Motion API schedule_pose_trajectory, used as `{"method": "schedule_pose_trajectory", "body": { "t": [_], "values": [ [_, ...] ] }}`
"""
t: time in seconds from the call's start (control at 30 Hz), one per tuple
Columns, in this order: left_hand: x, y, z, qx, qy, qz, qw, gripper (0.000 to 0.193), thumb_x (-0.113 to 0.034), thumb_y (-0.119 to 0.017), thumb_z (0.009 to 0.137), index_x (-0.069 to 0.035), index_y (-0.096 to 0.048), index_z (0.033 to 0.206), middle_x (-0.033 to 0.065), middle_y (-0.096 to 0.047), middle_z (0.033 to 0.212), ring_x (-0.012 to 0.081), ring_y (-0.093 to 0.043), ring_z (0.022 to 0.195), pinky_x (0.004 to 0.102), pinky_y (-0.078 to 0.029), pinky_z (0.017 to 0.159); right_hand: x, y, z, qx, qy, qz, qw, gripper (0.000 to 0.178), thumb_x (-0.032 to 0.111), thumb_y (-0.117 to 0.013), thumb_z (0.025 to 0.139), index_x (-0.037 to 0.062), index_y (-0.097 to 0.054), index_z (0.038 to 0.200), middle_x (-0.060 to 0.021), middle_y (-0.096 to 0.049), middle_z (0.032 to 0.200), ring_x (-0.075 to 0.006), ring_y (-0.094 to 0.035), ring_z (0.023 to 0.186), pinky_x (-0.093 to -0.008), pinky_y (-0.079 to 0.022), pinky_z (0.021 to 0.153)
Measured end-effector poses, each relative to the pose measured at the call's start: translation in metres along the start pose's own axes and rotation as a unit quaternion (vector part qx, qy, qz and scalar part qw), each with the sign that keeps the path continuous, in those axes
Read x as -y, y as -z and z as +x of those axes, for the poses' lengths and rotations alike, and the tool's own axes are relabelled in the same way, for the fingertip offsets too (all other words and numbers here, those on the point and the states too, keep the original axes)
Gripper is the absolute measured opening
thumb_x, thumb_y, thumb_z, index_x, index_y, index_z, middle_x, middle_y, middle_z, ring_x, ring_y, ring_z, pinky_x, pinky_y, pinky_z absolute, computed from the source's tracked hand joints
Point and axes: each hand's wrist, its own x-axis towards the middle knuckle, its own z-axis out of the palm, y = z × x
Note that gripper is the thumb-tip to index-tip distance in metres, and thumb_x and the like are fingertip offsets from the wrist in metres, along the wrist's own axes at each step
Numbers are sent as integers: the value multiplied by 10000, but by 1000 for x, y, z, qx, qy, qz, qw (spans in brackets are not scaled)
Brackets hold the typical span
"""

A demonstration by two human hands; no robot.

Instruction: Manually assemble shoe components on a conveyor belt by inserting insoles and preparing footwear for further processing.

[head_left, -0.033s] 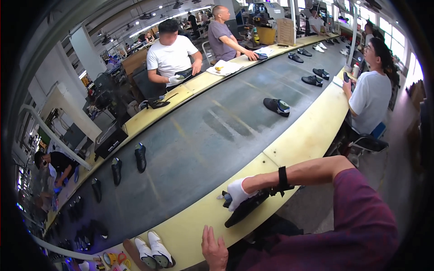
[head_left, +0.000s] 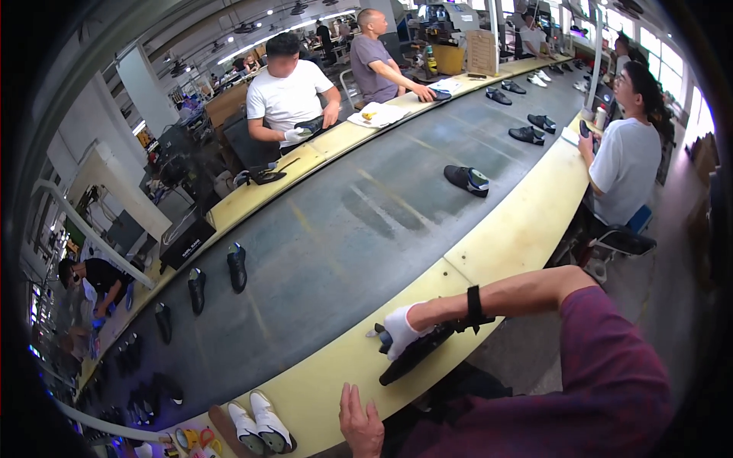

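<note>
My right hand (head_left: 402,330), in a white glove, is closed at the near bench edge. Its fingers wrap round a small dark grey-blue object (head_left: 384,341) with a pale tip, whose kind I cannot make out. Directly below the hand and wrist is a long black shoe-like piece (head_left: 412,359), partly hidden by my forearm; whether the hand grips it too, I cannot tell. My bare left hand (head_left: 359,424) is held over the bench's near edge, fingers stretched out, with nothing in it. Left of it stands a pair of white shoes (head_left: 259,427).
A grey conveyor belt (head_left: 321,252) runs between two yellow bench tops (head_left: 504,237). Black shoes (head_left: 466,179) are spread along it. Scissors with orange handles (head_left: 206,437) and tape lie at lower left. A black box (head_left: 187,238) and several co-workers line the far side; another sits at right.
</note>
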Motion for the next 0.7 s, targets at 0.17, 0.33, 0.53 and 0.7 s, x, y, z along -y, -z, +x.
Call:
{"method": "schedule_pose_trajectory", "body": {
  "t": [0.17,0.33,0.53,0.7],
  "values": [
    [12,-23,12,75,24,24,997,550,-169,-689,1023,58,-576,1510,285,-523,1609,474,-544,1444,526,-449,1194,-31,-4,1,-52,40,57,996,630,624,-867,757,40,-839,990,-177,-803,885,-327,-774,788,-439,-617,734],
    [-16,-34,61,87,-4,61,994,566,-210,-690,1050,47,-552,1535,282,-509,1625,456,-529,1445,520,-428,1189,-44,47,-54,-142,24,18,989,581,555,-805,865,43,-823,1140,-174,-818,974,-261,-774,839,-417,-608,813],
    [-20,-55,69,121,-37,63,990,578,-197,-736,1026,47,-567,1522,257,-537,1608,421,-582,1387,514,-447,1170,-264,58,-45,-280,-141,41,949,622,585,-821,829,-18,-805,980,-177,-769,805,-267,-710,707,-439,-559,700],
    [-23,-88,86,135,-7,72,988,512,-338,-675,1082,59,-653,1405,253,-699,1361,421,-665,1243,514,-484,1097,-372,39,-58,-352,-231,99,902,839,651,-724,913,-51,-654,1367,-288,-734,1245,-362,-698,1182,-463,-524,1021]
  ]
}}
